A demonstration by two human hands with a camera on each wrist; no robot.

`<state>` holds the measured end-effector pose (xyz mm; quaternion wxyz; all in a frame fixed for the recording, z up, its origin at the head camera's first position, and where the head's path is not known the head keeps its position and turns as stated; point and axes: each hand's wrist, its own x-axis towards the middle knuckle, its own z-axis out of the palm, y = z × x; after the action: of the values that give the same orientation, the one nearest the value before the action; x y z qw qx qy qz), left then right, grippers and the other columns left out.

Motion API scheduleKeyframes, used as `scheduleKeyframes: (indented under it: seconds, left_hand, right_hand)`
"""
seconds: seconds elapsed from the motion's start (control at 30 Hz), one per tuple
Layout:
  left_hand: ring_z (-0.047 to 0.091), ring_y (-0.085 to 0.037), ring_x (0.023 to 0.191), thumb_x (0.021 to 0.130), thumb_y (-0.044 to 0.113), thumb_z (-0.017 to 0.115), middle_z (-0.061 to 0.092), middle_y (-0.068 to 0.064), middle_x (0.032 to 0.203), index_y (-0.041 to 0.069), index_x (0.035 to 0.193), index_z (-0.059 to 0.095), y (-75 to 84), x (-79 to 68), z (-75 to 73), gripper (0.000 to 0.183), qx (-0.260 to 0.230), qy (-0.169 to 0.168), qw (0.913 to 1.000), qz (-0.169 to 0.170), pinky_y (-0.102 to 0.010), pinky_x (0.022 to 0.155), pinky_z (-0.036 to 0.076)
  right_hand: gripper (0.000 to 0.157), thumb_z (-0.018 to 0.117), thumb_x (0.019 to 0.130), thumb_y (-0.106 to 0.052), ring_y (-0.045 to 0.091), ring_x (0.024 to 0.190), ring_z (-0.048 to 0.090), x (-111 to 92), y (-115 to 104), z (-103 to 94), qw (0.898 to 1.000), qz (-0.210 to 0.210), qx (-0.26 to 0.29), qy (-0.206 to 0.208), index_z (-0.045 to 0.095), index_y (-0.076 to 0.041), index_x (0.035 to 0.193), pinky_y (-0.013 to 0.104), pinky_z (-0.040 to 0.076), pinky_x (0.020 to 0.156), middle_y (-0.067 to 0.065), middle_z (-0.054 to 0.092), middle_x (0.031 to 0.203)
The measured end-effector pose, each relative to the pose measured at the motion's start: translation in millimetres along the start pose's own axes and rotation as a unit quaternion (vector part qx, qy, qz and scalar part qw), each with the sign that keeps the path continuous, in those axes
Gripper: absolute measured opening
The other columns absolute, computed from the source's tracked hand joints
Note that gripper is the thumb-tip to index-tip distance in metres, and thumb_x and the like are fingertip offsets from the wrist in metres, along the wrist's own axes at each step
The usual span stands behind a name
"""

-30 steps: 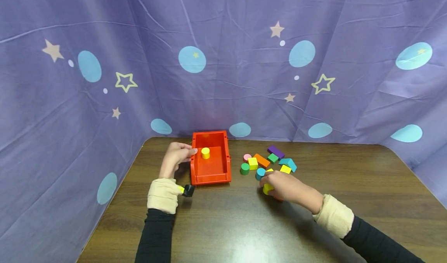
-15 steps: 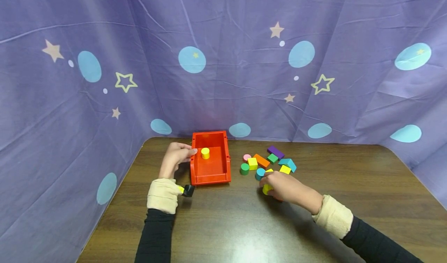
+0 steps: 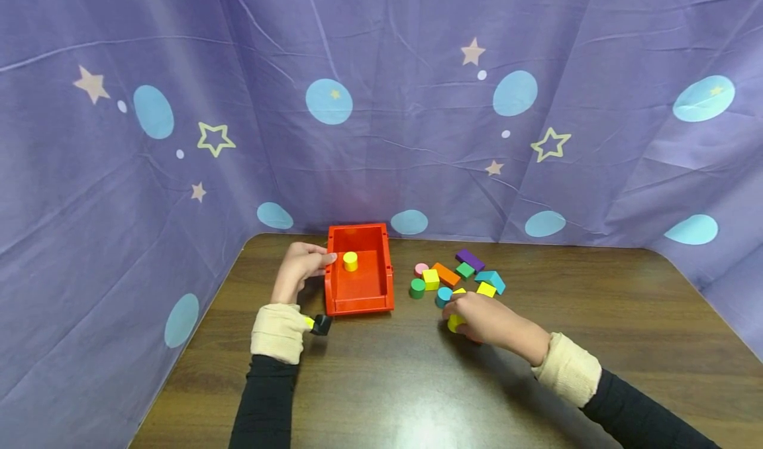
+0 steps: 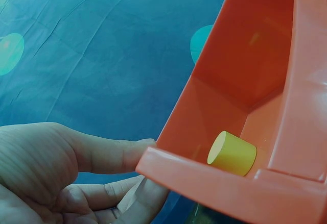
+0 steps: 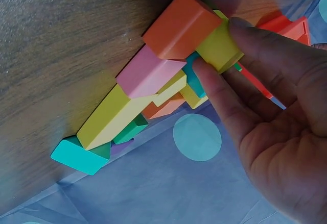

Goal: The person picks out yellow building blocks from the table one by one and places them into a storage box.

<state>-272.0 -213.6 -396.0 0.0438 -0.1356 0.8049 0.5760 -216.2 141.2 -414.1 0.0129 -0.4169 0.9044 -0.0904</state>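
Observation:
A red plastic bin [image 3: 372,287] stands at the back of the table, with a yellow cylinder block [image 3: 350,261] upright inside it. My left hand [image 3: 298,270] grips the bin's left wall, thumb on the rim and fingers beneath, as the left wrist view shows. To the right, my right hand [image 3: 497,320] pinches another yellow cylinder block [image 5: 220,45] between thumb and fingers, low at the near side of a loose block pile. An orange block [image 5: 181,25] lies right beside that cylinder, and a pink block [image 5: 150,71] follows; the hand largely covers both in the head view.
Around the right hand lie a blue cylinder [image 3: 444,297], a green cylinder [image 3: 418,288], a yellow cube [image 3: 430,279], an orange block [image 3: 446,274], a purple block [image 3: 471,259] and a blue triangular block [image 3: 492,281]. A purple patterned curtain [image 3: 381,138] hangs behind the wooden table [image 3: 357,383].

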Motion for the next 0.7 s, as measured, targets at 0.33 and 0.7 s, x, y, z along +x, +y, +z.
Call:
scheduleKeyframes:
  seconds: [0.33,0.7]
  left_hand:
    - [0.063,-0.006,0.070,0.095,0.011,0.071,0.066,-0.007,0.096,-0.012,0.124,0.063,-0.4,0.2,-1.0,0.038,-0.002,-0.002,1.0000,-0.001,-0.047,0.101,0.057]
    - [0.064,-0.006,0.070,0.094,0.011,0.071,0.067,-0.006,0.094,-0.012,0.124,0.063,-0.7,-0.2,-1.4,0.038,-0.006,-0.004,1.0000,0.004,-0.045,0.100,0.058]
  right_hand:
    - [0.020,0.081,0.079,0.005,0.013,0.079,0.064,0.3,2.2,0.5,1.000,-0.005,0.002,0.001,0.075,-0.006,0.094,0.024,0.058,0.068,0.002,0.069,0.089]
    - [0.025,0.085,0.078,0.002,0.018,0.087,0.069,-1.0,1.8,-7.4,1.000,0.011,0.002,0.011,0.078,-0.004,0.100,0.027,0.061,0.075,0.006,0.073,0.096]
